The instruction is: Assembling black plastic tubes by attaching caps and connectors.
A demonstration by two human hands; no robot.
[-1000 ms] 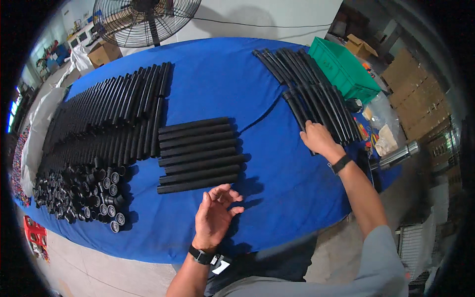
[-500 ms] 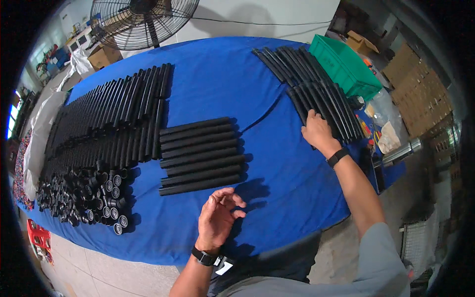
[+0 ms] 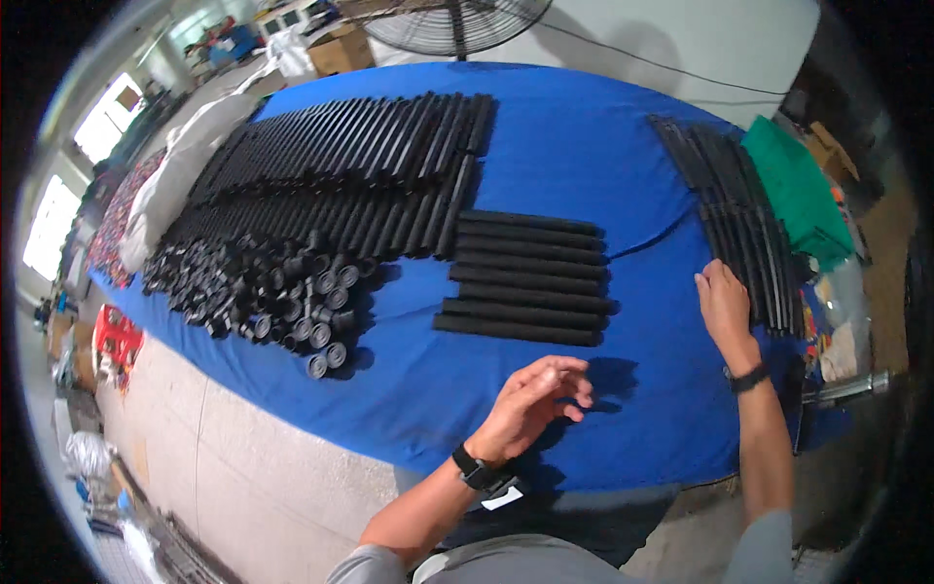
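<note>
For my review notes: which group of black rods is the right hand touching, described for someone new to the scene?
On the blue table, look to its far right edge, beside the green crate. The right hand rests on the near end of a fan of long thin black rods, far slimmer than the short stack of thick tubes mid-table.

The left hand (image 3: 533, 401) hovers, fingers loosely curled and empty. The right hand (image 3: 725, 304) reaches forward, palm down, arm extended.

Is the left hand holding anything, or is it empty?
Empty. The left hand hovers over the blue tablecloth with fingers loosely curled, nothing between them, short of the nearest black rods.
</note>
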